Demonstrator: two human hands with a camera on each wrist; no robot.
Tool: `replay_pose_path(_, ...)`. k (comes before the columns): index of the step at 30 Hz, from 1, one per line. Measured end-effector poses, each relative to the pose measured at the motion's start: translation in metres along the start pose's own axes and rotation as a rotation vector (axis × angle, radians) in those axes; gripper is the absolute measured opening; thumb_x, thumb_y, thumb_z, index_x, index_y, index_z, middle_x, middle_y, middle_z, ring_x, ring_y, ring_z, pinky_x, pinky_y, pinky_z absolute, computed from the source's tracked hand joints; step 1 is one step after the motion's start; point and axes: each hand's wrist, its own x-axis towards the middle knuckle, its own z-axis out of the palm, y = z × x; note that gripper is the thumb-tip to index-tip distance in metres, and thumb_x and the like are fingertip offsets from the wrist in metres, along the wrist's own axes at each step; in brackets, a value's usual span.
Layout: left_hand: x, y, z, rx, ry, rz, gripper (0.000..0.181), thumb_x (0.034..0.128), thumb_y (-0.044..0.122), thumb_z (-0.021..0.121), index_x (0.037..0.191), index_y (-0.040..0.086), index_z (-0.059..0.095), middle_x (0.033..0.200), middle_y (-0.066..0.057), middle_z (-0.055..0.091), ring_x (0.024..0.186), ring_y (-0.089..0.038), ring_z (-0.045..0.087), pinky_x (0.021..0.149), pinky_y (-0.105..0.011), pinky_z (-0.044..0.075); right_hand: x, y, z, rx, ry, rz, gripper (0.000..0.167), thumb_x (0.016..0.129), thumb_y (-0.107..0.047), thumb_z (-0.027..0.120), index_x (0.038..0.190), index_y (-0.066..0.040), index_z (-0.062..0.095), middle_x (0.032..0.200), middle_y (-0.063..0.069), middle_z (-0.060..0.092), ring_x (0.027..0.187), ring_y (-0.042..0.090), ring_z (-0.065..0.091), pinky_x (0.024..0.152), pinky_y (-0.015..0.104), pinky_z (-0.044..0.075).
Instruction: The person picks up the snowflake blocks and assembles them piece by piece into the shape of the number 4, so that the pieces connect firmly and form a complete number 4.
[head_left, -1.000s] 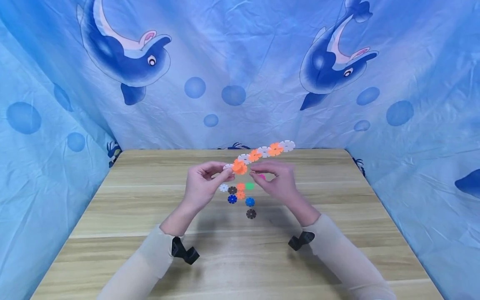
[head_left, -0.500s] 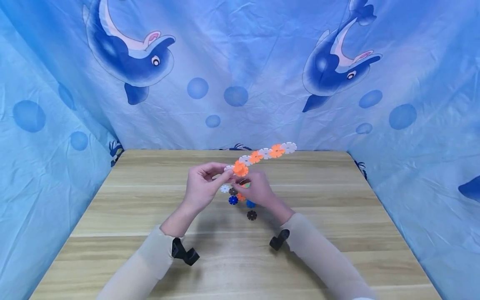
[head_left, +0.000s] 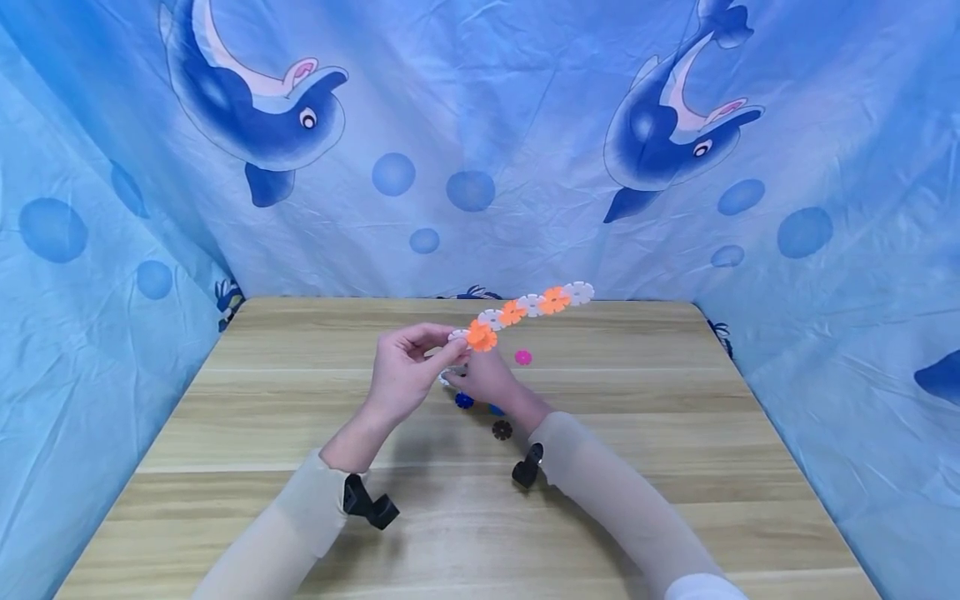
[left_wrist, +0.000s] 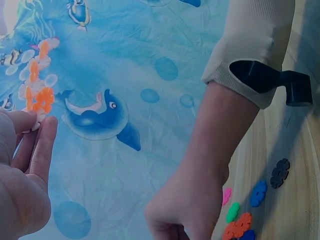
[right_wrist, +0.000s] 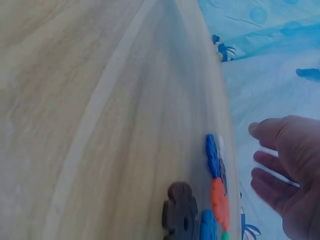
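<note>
Pinching one end, the left hand (head_left: 401, 367) holds the disc chain (head_left: 512, 313) jutting rightward.

Head view: forward and down over the worktop (head_left: 450, 542). Wrist views: nearer, rolled sideways, both including discs (left_wrist: 258, 193) low in frame.

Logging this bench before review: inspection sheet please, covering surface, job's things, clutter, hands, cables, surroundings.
Surface: light wood-grain tabletop.
Job's things: raised chain of orange and white notched plastic-looking discs; loose bright pink disc, dark blue disc, dark brown disc and others on the tabletop.
Clutter: nothing seen beyond the discs.
Hands: left hand pinches the chain's near end; right hand hovers over the loose discs, apparently holding nothing.
Cables: nothing seen.
Surroundings: wrinkled blue dolphin-print fabric at back and sides.
</note>
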Motion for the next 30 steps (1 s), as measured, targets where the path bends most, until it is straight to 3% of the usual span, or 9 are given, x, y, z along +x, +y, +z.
replay_pose_path(4,0.0,0.001,-0.001,0.003,-0.003,0.009,0.018,0.0931,-0.006,0.076,0.107,-0.017,0.073,0.09,0.006,0.08,0.082,-0.01,0.08,0.077,-0.033,0.068,0.004,-0.005,0.004,-0.07,-0.048,0.053,0.033,0.095,-0.016,0.081,0.123,-0.007,0.068,0.114,0.006,0.075,0.103,0.02,0.07,0.099,0.038,0.06)
replay_pose_path(11,-0.002,0.003,-0.002,0.023,-0.009,0.017,0.018,0.0931,-0.005,0.077,0.108,-0.015,0.074,0.089,0.007,0.081,0.08,-0.009,0.08,0.077,-0.032,0.068,0.009,-0.01,0.015,-0.148,-0.17,0.098,0.035,0.097,-0.016,0.075,0.13,-0.005,0.067,0.118,0.007,0.075,0.103,0.019,0.068,0.097,0.035,0.058)
replay_pose_path(19,-0.001,0.004,-0.001,0.012,-0.022,0.02,0.02,0.0937,-0.004,0.076,0.11,-0.015,0.074,0.091,0.007,0.081,0.081,-0.011,0.081,0.078,-0.033,0.068,0.012,-0.014,0.02,-0.174,-0.17,0.066,0.016,0.097,-0.006,0.071,0.113,-0.004,0.069,0.104,0.006,0.071,0.1,0.019,0.063,0.099,0.035,0.056)
replay_pose_path(27,0.0,0.005,-0.003,0.022,-0.011,0.009,0.02,0.0934,-0.003,0.077,0.11,-0.014,0.075,0.091,0.007,0.081,0.081,-0.01,0.081,0.078,-0.033,0.068,0.009,-0.017,0.016,-0.22,-0.15,0.064,0.019,0.094,-0.002,0.072,0.113,-0.002,0.067,0.099,0.006,0.068,0.095,0.019,0.061,0.093,0.033,0.056)
replay_pose_path(30,0.001,0.005,-0.005,0.012,-0.006,-0.009,0.021,0.0938,-0.003,0.077,0.11,-0.015,0.074,0.09,0.007,0.081,0.08,-0.01,0.081,0.077,-0.032,0.068,0.011,-0.018,0.015,-0.165,-0.14,0.07,0.019,0.09,0.002,0.073,0.107,-0.003,0.067,0.094,0.005,0.066,0.088,0.018,0.058,0.084,0.03,0.054)
